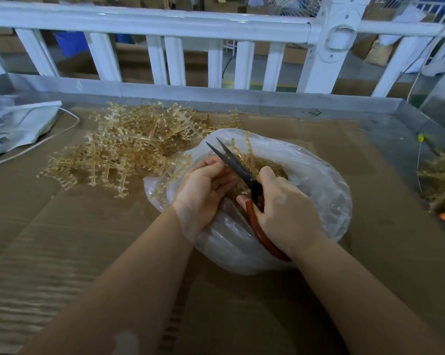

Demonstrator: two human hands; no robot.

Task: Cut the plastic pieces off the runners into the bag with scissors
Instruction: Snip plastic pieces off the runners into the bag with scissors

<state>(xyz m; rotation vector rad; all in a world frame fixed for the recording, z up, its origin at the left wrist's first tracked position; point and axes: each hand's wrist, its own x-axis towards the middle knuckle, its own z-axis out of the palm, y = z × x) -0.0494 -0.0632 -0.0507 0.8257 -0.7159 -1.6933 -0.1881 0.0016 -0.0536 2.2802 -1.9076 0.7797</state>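
Observation:
A clear plastic bag [316,185] lies open on the cardboard-covered table, with amber cut pieces [275,171] inside. My left hand [206,188] grips an amber plastic runner [175,172] over the bag's left rim. My right hand [285,211] holds scissors [233,160] with black blades and red handles. The blades are parted and point up and away, just beside my left fingers. A second runner strip [244,147] sticks up inside the bag behind the blades.
A large heap of amber runners [129,147] lies left of and behind the bag. Another runner pile [441,180] sits at the right edge. A grey bag with a white cord [19,124] lies far left. A metal rim and white railing [165,24] bound the table's back.

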